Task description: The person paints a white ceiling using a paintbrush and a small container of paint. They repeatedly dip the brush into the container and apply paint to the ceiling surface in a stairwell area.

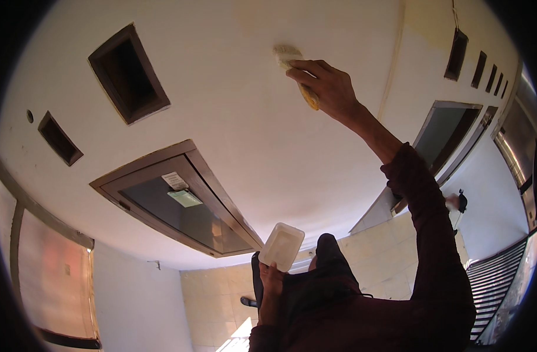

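Observation:
My right hand (330,88) is raised high, its fingers closed round a wide paintbrush (288,56). The brush has pale bristles and a yellow handle that sticks out below my fingers. Its bristle end is at the white wall (251,129); whether it presses on the surface is hard to tell. Low in front of my body, my left hand (272,278) grips a white plastic tub (283,246) by its lower edge. The tub is rectangular with rounded corners, and its contents look whitish. My right arm, in a dark sleeve, reaches up from the lower right.
A brown-framed glass window (189,154) with papers on its pane is to the left, below a framed opening (129,73). Another framed pane (444,132) is on the right, near a black striped railing (497,278). Tiled floor (218,293) lies below.

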A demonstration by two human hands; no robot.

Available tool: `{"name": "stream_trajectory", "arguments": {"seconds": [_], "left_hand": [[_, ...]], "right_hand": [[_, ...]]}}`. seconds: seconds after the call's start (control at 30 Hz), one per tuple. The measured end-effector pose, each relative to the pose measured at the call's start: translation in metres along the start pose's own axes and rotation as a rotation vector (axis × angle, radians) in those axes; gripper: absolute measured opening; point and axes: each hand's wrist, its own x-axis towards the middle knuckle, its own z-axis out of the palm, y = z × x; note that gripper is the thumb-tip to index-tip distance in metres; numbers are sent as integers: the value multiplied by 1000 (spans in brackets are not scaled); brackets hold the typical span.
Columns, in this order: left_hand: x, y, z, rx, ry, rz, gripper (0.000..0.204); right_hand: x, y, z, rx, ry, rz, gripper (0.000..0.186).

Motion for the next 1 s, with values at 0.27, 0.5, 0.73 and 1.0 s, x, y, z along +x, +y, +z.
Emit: {"name": "stream_trajectory", "arguments": {"seconds": [0.27, 0.5, 0.73, 1.0], "left_hand": [[1, 2, 1, 5, 19, -13, 50], [-1, 5, -1, -4, 39, 6, 51], [1, 9, 8, -6, 14, 20, 51], [-2, 2, -7, -3, 24, 4, 50]], "right_hand": [[-103, -49, 54, 63, -219, -38, 34], [-145, -77, 66, 254, -605, 54, 29], [-56, -16, 27, 188, -480, 166, 29], [-32, -9, 0, 2, -30, 31, 34]]}}
